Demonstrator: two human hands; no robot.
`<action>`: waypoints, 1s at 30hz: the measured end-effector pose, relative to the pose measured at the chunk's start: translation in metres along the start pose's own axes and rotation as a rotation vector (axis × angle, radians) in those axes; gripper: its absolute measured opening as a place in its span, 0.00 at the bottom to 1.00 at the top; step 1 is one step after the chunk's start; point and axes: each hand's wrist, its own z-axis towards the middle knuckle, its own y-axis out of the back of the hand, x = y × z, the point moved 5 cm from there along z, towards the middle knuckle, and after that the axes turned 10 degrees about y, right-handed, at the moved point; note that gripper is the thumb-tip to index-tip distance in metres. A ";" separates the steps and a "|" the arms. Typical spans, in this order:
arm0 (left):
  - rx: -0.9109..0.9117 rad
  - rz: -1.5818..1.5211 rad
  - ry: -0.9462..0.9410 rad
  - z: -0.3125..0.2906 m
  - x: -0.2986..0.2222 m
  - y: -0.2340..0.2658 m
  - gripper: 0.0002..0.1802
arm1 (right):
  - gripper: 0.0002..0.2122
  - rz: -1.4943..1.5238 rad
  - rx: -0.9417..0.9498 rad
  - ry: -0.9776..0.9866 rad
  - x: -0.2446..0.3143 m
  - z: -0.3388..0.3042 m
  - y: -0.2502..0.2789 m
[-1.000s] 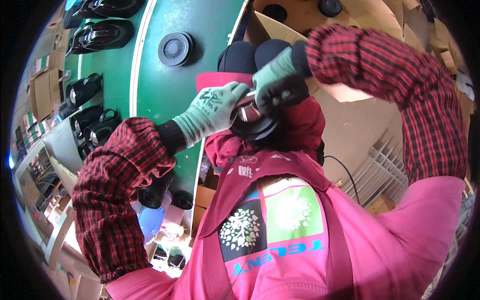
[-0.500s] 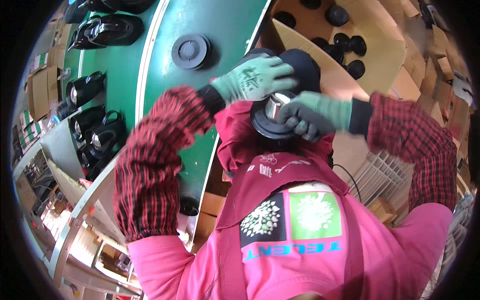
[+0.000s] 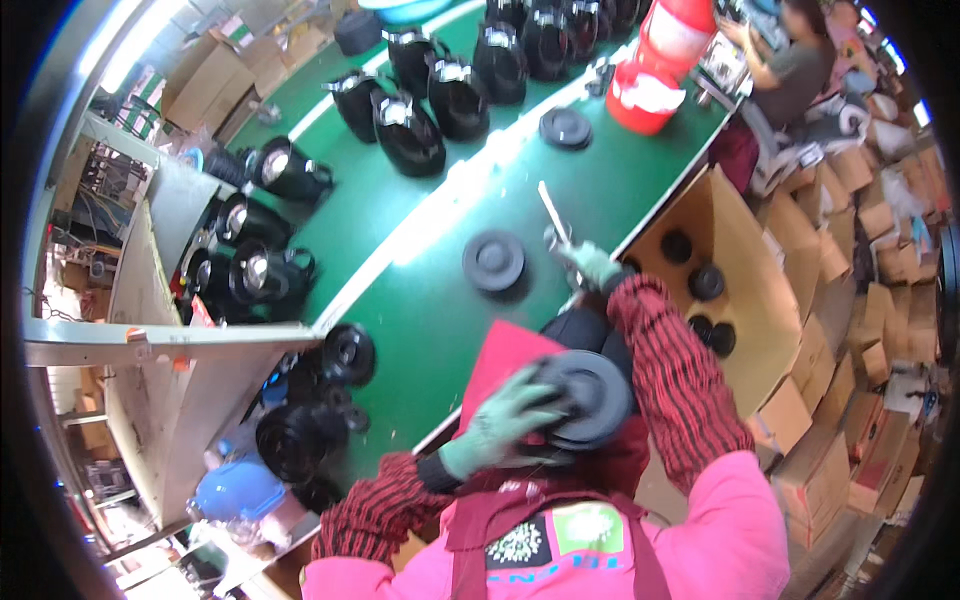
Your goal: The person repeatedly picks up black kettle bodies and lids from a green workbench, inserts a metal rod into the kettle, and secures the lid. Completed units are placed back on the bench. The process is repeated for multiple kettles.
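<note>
My left hand, in a green knit glove with a dark palm, grips the edge of a round black lid-like disc held over my lap. The disc's broad face is turned up, and my fingers are slightly blurred. My right hand, gloved the same way, reaches out to the bench edge, its fingers closed around the lower end of a thin pale rod. A similar black disc lies on the green bench left of that hand. Farther back lies another black disc.
Black kettle-like pots stand in rows at the back; more stand at left. Red buckets are at the far right. An open carton of round black parts adjoins the bench. A co-worker sits beyond.
My right hand has left the disc and the shiny metal cylinder on it and moved out to the bench edge. My left hand now grips the disc. The view has shifted to show more bench.
</note>
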 end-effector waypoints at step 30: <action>-1.254 0.812 0.776 -0.032 0.294 0.386 0.10 | 0.37 -0.319 -0.251 0.986 0.296 0.086 -0.145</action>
